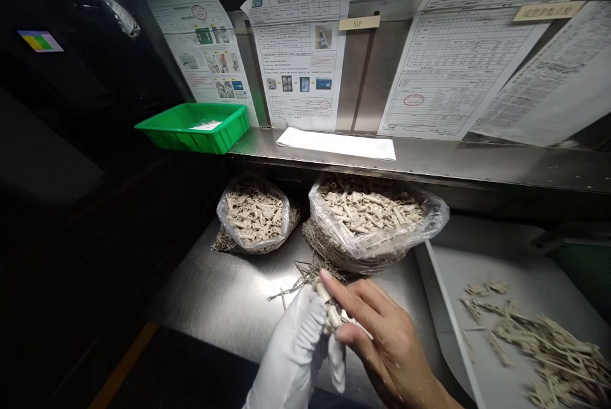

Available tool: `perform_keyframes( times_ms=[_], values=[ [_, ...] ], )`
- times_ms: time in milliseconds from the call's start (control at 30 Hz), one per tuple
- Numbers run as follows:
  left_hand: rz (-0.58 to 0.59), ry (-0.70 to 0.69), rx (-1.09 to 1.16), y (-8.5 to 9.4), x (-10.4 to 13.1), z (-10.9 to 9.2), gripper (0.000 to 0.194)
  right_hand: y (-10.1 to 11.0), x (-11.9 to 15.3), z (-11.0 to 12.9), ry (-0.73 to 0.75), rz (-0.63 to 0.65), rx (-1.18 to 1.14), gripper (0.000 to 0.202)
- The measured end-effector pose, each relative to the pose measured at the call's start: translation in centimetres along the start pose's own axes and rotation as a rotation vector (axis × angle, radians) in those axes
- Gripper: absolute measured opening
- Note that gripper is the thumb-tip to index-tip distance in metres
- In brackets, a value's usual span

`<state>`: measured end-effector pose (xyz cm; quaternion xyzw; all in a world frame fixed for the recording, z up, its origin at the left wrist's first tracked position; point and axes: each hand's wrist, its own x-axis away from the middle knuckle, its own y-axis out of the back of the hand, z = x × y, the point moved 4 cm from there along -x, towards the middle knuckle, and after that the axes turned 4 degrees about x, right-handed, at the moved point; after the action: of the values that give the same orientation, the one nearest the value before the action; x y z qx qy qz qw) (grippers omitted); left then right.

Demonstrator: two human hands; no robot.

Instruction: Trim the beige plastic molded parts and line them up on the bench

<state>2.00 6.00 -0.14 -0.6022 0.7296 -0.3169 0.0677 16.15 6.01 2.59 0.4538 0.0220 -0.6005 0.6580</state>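
Beige pieces [333,317] sit pinched between the gloved left hand [293,342] and the bare right hand [394,336], over the tabletop [210,288]; a smaller bag [287,213] stands at 11 o'clock, a larger bag [365,245] (both heaped with similar parts) at 1.

A metal shelf [501,166] runs along the back, carrying a green bin [217,139] with a white slip [207,124] inside and, just beside it, a long white paper [334,144] lying flat. Printed sheets [298,103] stand against the metal panel [379,56] behind; a small label [359,23] there reads "SIP". A lit screen [41,41] shows yellow and green at far left; below, a yellow stripe [125,366] crosses the dark floor.
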Motion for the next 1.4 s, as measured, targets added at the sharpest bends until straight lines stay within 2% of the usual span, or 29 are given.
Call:
perform_keyframes(
  times_ms=[400, 600, 767, 900, 1033, 1133, 1400],
  values=[
    [-0.028, -0.012, 0.059, -0.3, 0.4, -0.2, 0.032, 0.2, 0.8, 0.5, 0.05, -0.062, 0.111, 0.04],
    [-0.009, -0.011, 0.102, 0.0, 0.5, -0.2, 0.03, 0.4, 0.2, 0.6, 0.084, -0.056, 0.176, 0.05],
    [0.004, -0.019, 0.152, 0.1, 0.5, 0.0, 0.033, 0.2, 0.3, 1.1, 0.119, -0.06, 0.198, 0.038],
    [0.02, -0.013, 0.191, 0.2, 0.5, 0.3, 0.035, 0.2, 0.5, 0.9, 0.107, -0.06, 0.106, 0.037],
    [0.055, 0.019, 0.222, 0.3, 0.4, 0.6, 0.034, 0.7, 0.3, 0.1, -0.041, -0.06, -0.011, 0.052],
    [0.096, 0.066, 0.236, 0.4, 0.2, 0.8, 0.032, 0.9, 0.0, 0.0, -0.114, -0.053, -0.03, 0.046],
    [0.24, 0.23, 0.265, 0.9, 0.7, 3.2, 0.029, 0.5, -0.3, 0.7, -0.087, -0.049, -0.195, 0.037]
  ],
)
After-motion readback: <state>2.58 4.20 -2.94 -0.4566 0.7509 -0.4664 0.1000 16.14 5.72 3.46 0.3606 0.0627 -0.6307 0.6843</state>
